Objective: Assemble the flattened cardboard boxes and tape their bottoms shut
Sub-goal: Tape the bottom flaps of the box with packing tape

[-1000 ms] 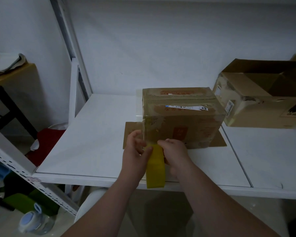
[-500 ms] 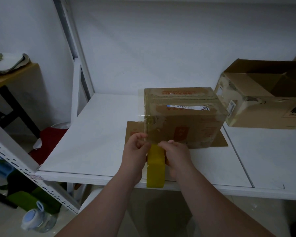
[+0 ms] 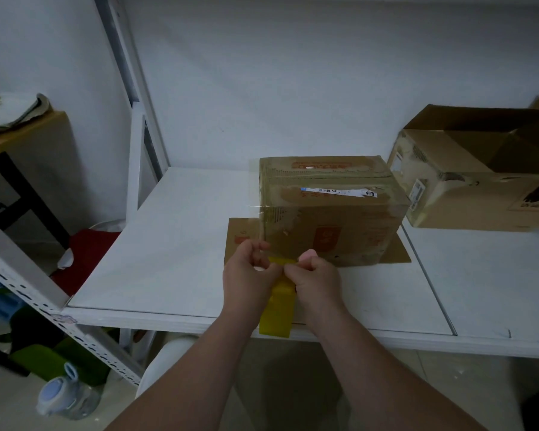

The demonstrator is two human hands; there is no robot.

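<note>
A person's two hands met at the near face of a closed cardboard box (image 3: 330,213) that stood on a white bench (image 3: 168,259), just right of the scene's centre. The left hand (image 3: 249,275) and the right hand (image 3: 316,278), at 6 o'clock of the box, had their fingers curled and each gripped the top of a yellow tape dispenser (image 3: 277,312) from its own side; the dispenser's lower end hung past the bench's front edge. Both thumbs were raised against the foot of the box.

A strip of clear tape (image 3: 255,188) lay across the top of the box and down its near face, overhanging the edge at 9 o'clock. Whether the strip ran unbroken to the dispenser could not be told. A torn white label lay on the box's top, and a red panel marked its near face. Two cardboard flaps (image 3: 241,234) lay flat on the bench beneath the box, at 9 and 3 o'clock.

A second, larger carton (image 3: 467,188) lay at 2 o'clock, well apart from the hands, with its flaps open. On the floor at 7 o'clock stood a water bottle (image 3: 66,396), and at 9 o'clock lay a red cloth (image 3: 87,253).
</note>
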